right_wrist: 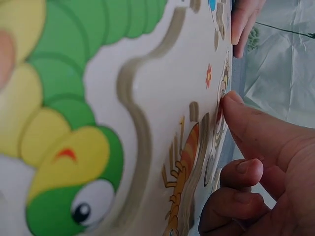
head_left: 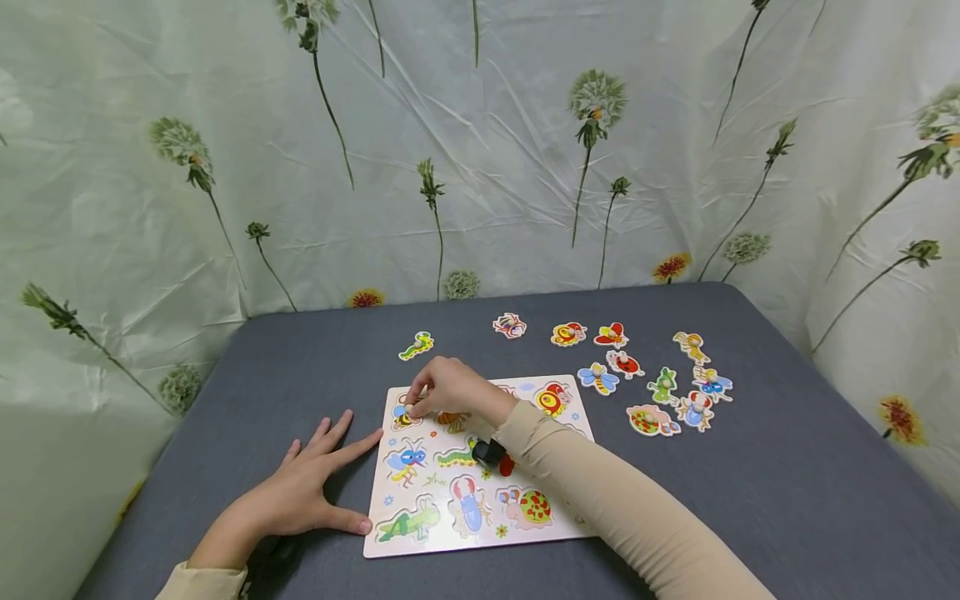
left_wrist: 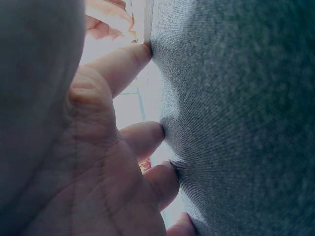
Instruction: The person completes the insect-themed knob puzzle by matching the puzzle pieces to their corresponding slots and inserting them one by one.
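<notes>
A wooden insect puzzle board [head_left: 442, 546] lies flat on the dark table. At its far left corner my right hand [head_left: 453, 390] pinches a bee puzzle piece [head_left: 402, 420], thumb and fingertips right at its knob. In the right wrist view the thumb [right_wrist: 246, 115] reaches to the piece, seen nearly edge-on. My left hand [head_left: 300, 487] rests spread on the table at the board's left side. Its thumb and index fingertip touch the board's edge [left_wrist: 148, 22], and the other fingertips press on the cloth. Printed recesses of a caterpillar [right_wrist: 74, 162] and an ant [right_wrist: 184, 169] show beside the right hand.
Beyond the board lie a caterpillar piece [head_left: 416, 345] and a spider piece [head_left: 510, 325]. Several loose pieces are to the right, among them a dragonfly [head_left: 598, 379], a ladybug [head_left: 624, 364] and a snail [head_left: 652, 421]. A dandelion-print curtain [head_left: 510, 208] hangs behind the table.
</notes>
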### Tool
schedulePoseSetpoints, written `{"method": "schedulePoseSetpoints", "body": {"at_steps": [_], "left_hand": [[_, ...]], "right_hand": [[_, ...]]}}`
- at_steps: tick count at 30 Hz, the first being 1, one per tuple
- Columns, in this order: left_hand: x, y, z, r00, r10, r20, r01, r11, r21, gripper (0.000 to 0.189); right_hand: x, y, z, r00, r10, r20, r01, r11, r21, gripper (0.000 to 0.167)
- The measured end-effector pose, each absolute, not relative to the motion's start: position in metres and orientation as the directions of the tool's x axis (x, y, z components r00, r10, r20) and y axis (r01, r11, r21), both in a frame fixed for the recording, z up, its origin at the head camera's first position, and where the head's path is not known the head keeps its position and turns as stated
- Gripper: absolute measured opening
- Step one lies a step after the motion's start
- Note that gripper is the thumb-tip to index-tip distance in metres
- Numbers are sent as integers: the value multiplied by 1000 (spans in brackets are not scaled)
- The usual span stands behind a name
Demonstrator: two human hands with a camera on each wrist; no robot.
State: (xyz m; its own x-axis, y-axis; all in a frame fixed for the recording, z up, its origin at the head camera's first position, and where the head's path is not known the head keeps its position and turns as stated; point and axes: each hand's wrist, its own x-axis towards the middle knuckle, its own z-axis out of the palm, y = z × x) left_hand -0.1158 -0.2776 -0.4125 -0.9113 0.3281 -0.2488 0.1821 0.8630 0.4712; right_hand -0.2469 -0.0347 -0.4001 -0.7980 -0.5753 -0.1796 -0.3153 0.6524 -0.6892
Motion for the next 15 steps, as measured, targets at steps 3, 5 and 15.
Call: {"method": "schedulePoseSetpoints", "body": {"at_steps": [3, 5, 15], "left_hand": [[-115, -278, -413, -913, 325, -248, 179, 863, 473, 119], [-115, -278, -414, -913, 324, -246, 178, 862, 474, 119], [-115, -277, -415, -916, 315, -248, 172, 868, 466, 120]], "right_hand": [[-247, -34, -400, -799, -574, -179, -310, 648, -696, 4], [-247, -33, -399, -793, -583, -179, -312, 641, -701, 4], [-258, -21, -398, -767, -617, -174, -326, 609, -723, 8]]}}
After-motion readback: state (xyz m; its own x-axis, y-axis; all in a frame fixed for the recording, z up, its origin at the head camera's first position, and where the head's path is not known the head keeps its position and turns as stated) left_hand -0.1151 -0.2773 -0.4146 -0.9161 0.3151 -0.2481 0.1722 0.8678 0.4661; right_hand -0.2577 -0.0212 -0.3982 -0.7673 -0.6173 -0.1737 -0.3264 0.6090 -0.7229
